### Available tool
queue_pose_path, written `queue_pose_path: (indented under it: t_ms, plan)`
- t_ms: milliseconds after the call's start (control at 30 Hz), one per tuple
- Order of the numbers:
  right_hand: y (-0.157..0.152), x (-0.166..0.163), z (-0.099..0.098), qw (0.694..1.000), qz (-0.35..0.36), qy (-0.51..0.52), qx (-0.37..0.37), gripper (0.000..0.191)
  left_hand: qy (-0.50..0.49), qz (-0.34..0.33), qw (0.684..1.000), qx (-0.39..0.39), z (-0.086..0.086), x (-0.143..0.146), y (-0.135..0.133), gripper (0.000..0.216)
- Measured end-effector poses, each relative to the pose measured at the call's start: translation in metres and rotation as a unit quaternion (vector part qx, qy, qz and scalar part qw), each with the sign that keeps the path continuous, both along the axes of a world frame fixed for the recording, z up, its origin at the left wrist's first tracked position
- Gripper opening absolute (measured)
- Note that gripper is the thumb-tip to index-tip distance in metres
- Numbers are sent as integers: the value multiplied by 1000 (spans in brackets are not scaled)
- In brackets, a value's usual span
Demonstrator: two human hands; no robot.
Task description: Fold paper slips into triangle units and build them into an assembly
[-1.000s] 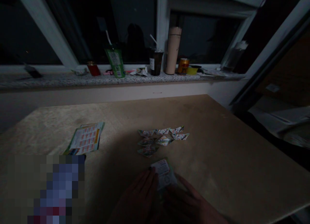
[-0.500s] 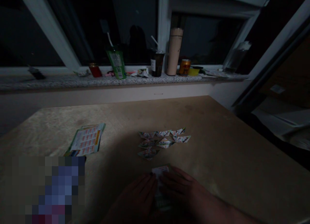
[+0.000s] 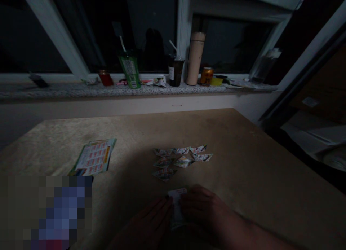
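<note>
A printed sheet of paper [image 3: 177,210] lies on the table between my two hands, partly covered by them. My left hand [image 3: 151,221] rests on its left edge, fingers stretched out and lying flat. From the other side my right hand [image 3: 201,208] lies over the right part of the sheet with its fingers extended. Both hands are dim, and the thumbs are hard to make out. Just beyond them stand several small folded paper boats [image 3: 183,161] in rough rows, printed in many colours.
To the left lies a stack of printed leaflets [image 3: 94,158] on the wooden table [image 3: 229,134]. A blurred-out patch hides the lower left. Along the granite windowsill [image 3: 151,91] stand a green cup [image 3: 131,71], a dark drink cup [image 3: 175,71], a pink flask [image 3: 195,58] and an orange can [image 3: 207,76].
My right hand has shifted slightly, uncovering more of the sheet between the hands. The left hand stays about where it was. The boats and leaflets have not been moved.
</note>
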State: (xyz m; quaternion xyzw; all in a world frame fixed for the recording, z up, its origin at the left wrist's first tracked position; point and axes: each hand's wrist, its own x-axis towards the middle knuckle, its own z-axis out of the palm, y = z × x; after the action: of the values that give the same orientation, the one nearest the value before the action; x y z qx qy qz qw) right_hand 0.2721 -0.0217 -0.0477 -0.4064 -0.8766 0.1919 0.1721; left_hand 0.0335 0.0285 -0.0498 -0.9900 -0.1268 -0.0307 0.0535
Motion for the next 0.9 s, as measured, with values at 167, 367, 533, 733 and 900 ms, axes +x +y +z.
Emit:
queue_pose_path:
  t_ms: [167,367,533,733,900]
  plan:
    - [18,-2,-6,998,-37,-14,40,18,16,-9,996,-84,7,-5,11,52]
    - [34,-6,-17,991,-87,-51,87,17,15,-11,992,-123,0,-11,21,51]
    - [36,-8,-31,981,-137,-77,114,14,17,-4,996,-82,-13,-16,25,45]
    - [42,-10,-44,977,-160,-88,110,12,12,-12,995,-101,-10,-20,24,50]
    - [45,-11,-48,976,-162,-78,127,14,-9,40,987,-158,-6,-18,17,63]
